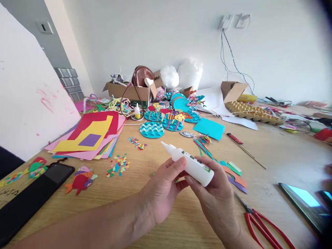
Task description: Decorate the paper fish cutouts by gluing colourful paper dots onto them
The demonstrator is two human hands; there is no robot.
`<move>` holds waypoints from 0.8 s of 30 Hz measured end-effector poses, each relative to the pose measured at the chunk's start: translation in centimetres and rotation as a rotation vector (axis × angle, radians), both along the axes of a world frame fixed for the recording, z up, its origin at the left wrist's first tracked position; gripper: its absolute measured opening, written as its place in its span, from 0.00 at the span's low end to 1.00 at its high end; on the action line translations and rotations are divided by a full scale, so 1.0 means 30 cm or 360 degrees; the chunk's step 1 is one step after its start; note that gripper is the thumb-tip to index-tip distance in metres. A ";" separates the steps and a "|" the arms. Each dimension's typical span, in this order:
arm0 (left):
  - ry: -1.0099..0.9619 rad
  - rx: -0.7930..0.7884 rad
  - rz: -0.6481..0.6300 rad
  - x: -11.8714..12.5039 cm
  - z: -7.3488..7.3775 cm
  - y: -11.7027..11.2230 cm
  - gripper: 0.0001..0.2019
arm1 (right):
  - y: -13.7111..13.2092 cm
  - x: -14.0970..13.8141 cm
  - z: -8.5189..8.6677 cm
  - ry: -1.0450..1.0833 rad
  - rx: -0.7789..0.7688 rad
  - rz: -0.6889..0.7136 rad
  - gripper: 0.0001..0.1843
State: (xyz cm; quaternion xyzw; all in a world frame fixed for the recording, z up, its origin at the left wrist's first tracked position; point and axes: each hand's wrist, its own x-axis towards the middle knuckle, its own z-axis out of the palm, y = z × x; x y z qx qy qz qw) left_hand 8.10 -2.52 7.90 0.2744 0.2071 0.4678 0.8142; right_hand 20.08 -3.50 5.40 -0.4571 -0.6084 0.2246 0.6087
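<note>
From afar, I have the left hand (163, 188) grasping the shoulder and the right hand (216, 193) the base of a white squeeze bottle (193, 167), apparently steadying its tilt, red-handled scissors (249, 210) right of the fingers, a wave-trimmed blue disc (151, 130) beyond.

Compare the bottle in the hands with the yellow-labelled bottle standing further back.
The held bottle tilts, gripped by the left hand and right hand; the yellow-labelled bottle stands upright. The held bottle's label shows green and dark markings; the yellow-labelled bottle's is mostly yellow. Both have whitish bodies and tapering nozzles.
</note>
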 end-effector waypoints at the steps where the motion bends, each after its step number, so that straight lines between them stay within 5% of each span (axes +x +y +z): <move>1: 0.0020 0.0017 -0.0024 -0.002 -0.001 -0.002 0.16 | 0.003 0.009 0.013 -0.0013 -0.0012 -0.0015 0.19; 6: 0.0646 0.0168 -0.0206 -0.097 -0.056 0.015 0.14 | 0.041 0.057 0.103 0.0008 -0.0121 0.0007 0.16; 8: 0.1153 0.0460 -0.0105 -0.163 -0.092 0.038 0.05 | 0.065 0.070 0.128 0.0038 -0.0283 0.0085 0.15; 13: 0.2062 0.1281 0.0058 -0.281 -0.142 0.120 0.14 | 0.121 0.070 0.112 0.0013 -0.0546 0.0285 0.14; 19: 0.2216 0.1783 0.0029 -0.286 -0.171 0.163 0.18 | 0.147 0.032 0.046 -0.0265 -0.0566 0.0380 0.13; 24: 0.2214 0.2123 0.0077 -0.294 -0.218 0.146 0.17 | 0.145 0.001 0.046 -0.0600 -0.0487 0.0387 0.11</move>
